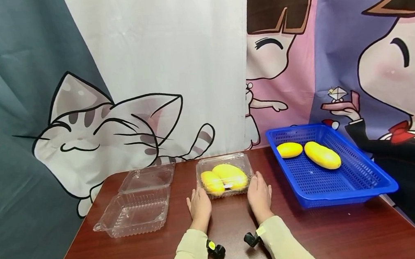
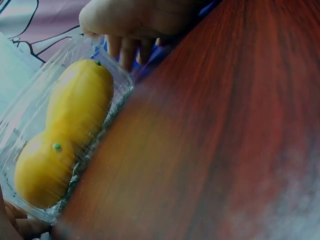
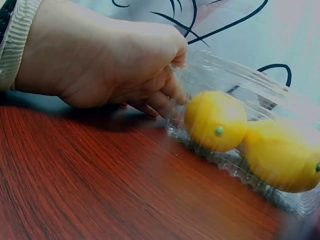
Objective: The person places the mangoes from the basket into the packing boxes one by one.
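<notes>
A clear plastic clamshell box (image 1: 203, 162) with its lid down stands in the middle of the table, holding two yellow mangoes (image 1: 230, 176) with small green stem ends. My left hand (image 1: 200, 206) is at the box's left end, its thumb and fingertips right at the wall. At the opposite end, my right hand (image 1: 260, 197) has its thumb along the wall. The right wrist view shows the left hand (image 3: 115, 65) with loosely bent fingers beside the box. In the left wrist view, the right hand's fingers (image 2: 128, 52) hang down fairly straight past the box corner.
On the left lies a second clamshell box (image 1: 137, 211), lid folded back, with nothing inside. A blue plastic basket (image 1: 346, 195) at the right holds two more yellow mangoes (image 1: 322, 155). A printed cartoon curtain (image 1: 171, 58) hangs behind the brown table (image 1: 236, 242).
</notes>
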Action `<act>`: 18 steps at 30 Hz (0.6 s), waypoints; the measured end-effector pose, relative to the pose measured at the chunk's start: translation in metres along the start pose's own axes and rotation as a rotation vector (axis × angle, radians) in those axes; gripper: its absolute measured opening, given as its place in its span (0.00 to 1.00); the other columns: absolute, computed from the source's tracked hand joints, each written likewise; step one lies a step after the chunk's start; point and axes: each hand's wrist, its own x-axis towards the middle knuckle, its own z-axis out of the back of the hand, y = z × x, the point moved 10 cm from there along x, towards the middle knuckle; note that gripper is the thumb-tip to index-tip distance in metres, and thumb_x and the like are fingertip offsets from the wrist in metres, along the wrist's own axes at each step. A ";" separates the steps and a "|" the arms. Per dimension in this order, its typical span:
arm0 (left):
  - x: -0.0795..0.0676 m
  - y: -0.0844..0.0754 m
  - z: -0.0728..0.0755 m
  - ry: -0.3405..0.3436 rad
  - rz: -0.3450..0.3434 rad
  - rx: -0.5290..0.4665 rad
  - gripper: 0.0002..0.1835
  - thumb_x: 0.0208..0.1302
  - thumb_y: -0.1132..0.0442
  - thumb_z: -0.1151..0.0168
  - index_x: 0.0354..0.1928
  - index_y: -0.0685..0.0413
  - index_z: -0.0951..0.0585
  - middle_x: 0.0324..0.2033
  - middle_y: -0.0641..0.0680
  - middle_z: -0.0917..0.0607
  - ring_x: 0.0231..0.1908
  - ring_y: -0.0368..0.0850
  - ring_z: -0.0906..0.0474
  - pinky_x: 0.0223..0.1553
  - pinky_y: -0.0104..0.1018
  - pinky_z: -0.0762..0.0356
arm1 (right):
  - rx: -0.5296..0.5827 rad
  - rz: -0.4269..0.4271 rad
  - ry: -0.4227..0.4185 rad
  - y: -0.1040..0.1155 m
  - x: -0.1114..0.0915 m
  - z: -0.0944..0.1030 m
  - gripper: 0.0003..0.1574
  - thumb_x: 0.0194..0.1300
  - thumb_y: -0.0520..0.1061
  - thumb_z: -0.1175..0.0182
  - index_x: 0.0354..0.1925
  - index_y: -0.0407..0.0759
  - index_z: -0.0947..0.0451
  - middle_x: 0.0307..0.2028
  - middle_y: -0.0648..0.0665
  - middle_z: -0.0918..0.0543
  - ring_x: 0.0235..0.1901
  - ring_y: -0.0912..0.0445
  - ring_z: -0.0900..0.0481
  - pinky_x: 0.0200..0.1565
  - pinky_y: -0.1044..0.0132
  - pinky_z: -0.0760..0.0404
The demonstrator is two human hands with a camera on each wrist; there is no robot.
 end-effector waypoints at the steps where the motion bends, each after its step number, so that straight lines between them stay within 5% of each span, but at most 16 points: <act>1: 0.000 0.000 0.000 -0.002 -0.003 0.006 0.29 0.79 0.58 0.70 0.70 0.66 0.29 0.71 0.62 0.30 0.74 0.61 0.42 0.73 0.62 0.63 | 0.012 0.031 -0.025 0.002 0.000 0.001 0.33 0.79 0.49 0.64 0.72 0.33 0.36 0.69 0.31 0.30 0.71 0.37 0.37 0.72 0.37 0.56; 3: 0.000 0.001 0.000 -0.001 -0.005 0.011 0.29 0.79 0.58 0.70 0.70 0.66 0.30 0.72 0.60 0.31 0.74 0.60 0.42 0.73 0.61 0.63 | 0.005 0.145 -0.084 0.015 -0.003 0.005 0.33 0.77 0.49 0.57 0.73 0.34 0.39 0.71 0.31 0.33 0.72 0.37 0.41 0.71 0.36 0.55; 6: -0.002 0.000 0.001 -0.010 -0.018 0.024 0.29 0.79 0.57 0.69 0.69 0.66 0.28 0.71 0.60 0.31 0.73 0.61 0.41 0.73 0.62 0.63 | -0.110 0.432 -0.150 0.050 -0.017 0.005 0.35 0.70 0.49 0.48 0.71 0.38 0.34 0.72 0.32 0.35 0.73 0.36 0.43 0.70 0.33 0.54; 11: -0.002 -0.001 0.003 -0.045 -0.028 0.029 0.28 0.79 0.56 0.66 0.69 0.64 0.28 0.70 0.61 0.28 0.72 0.60 0.38 0.73 0.62 0.61 | -0.314 0.889 -0.124 0.098 -0.055 -0.029 0.33 0.61 0.55 0.40 0.64 0.49 0.24 0.67 0.37 0.27 0.69 0.34 0.35 0.67 0.30 0.47; 14: -0.001 -0.002 0.004 -0.062 -0.040 0.022 0.27 0.79 0.56 0.65 0.69 0.62 0.28 0.68 0.61 0.26 0.70 0.60 0.35 0.73 0.63 0.59 | -0.395 0.955 -0.058 0.103 -0.065 -0.048 0.31 0.61 0.56 0.37 0.63 0.54 0.23 0.66 0.41 0.25 0.68 0.37 0.33 0.66 0.30 0.45; 18: -0.002 -0.002 0.004 -0.067 -0.043 -0.026 0.26 0.79 0.56 0.62 0.68 0.62 0.27 0.66 0.61 0.24 0.69 0.61 0.33 0.73 0.62 0.57 | -0.449 0.900 -0.002 0.095 -0.059 -0.053 0.32 0.61 0.55 0.36 0.64 0.58 0.24 0.66 0.44 0.25 0.68 0.41 0.33 0.69 0.33 0.49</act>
